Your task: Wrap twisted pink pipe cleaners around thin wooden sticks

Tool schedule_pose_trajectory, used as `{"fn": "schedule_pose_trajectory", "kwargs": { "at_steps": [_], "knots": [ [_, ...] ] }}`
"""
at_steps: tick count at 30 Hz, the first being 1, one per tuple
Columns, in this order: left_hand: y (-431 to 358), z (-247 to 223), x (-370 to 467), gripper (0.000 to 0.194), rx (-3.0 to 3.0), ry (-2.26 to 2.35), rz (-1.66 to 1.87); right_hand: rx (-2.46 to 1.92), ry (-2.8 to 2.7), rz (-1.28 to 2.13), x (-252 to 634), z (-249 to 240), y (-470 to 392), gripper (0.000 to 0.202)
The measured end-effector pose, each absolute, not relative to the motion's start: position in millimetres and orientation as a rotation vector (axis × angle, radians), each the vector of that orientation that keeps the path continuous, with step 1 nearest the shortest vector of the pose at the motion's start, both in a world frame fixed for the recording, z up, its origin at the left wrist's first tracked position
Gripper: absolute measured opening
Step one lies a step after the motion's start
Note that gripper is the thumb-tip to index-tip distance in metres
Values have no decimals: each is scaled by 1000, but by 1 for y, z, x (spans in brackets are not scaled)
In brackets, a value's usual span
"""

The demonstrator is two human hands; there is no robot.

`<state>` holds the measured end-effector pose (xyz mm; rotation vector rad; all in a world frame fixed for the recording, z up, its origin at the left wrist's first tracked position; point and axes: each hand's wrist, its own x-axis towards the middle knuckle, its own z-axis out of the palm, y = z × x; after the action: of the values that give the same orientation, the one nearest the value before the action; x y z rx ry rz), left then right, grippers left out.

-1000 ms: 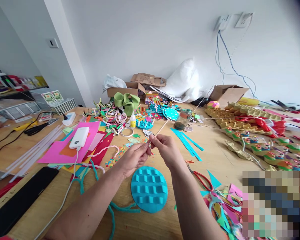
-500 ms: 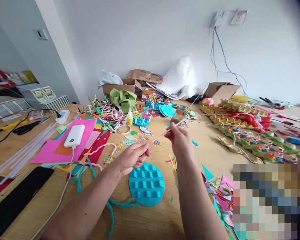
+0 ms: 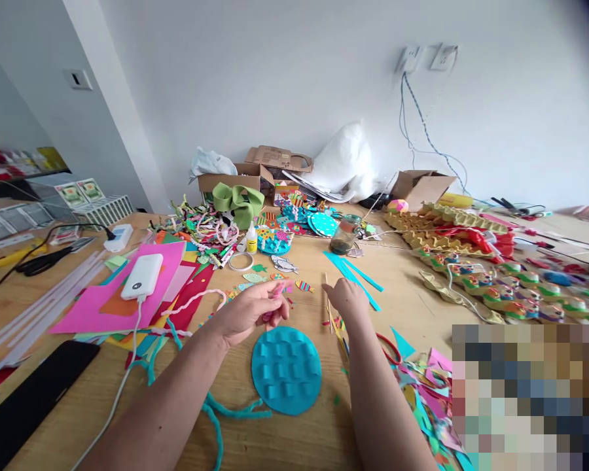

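Left hand, head view point(image 3: 252, 311): The fingertips are brought together, and a small pink piece, probably of paper point(image 3: 278, 289), is pinched there, perhaps so that it is not crushed.
Right hand point(image 3: 351, 297): The back is turned upward and the fingertips are mostly hidden, so it cannot be told whether anything is gripped.
Stick: A thin pale wooden stick point(image 3: 328, 314) is seen just beside the right thumb; whether it is held cannot be told.
Disc: A round blue paper-like disc with raised folds point(image 3: 285, 373) is laid flat between the forearms, folds upward, probably so that they are not flattened.
Strips: Long bright-blue paper strips point(image 3: 348, 275) are laid beyond the right hand, seemingly for easy reach.
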<state>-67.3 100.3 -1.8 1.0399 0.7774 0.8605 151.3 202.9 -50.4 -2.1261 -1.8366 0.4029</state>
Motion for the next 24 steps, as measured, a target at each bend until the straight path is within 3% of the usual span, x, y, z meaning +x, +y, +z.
{"fn": "schedule_pose_trajectory", "kwargs": {
  "at_steps": [4,7,10,16,24],
  "knots": [
    [99,-3,-67,68,1085,784,896,-1766,-1967,573,140,-21,187,38],
    [99,-3,-66,73,1094,798,903,-1119,-1988,1080,124,-2,170,38],
    [99,-5,-64,75,1111,782,903,-838,-1911,1362,110,6,158,33],
    [98,-5,-61,68,1117,762,901,-693,-1746,1643,103,2,158,30],
    [103,-4,-64,40,993,781,868,-843,-1626,1451,108,1,162,27]
  ]
}}
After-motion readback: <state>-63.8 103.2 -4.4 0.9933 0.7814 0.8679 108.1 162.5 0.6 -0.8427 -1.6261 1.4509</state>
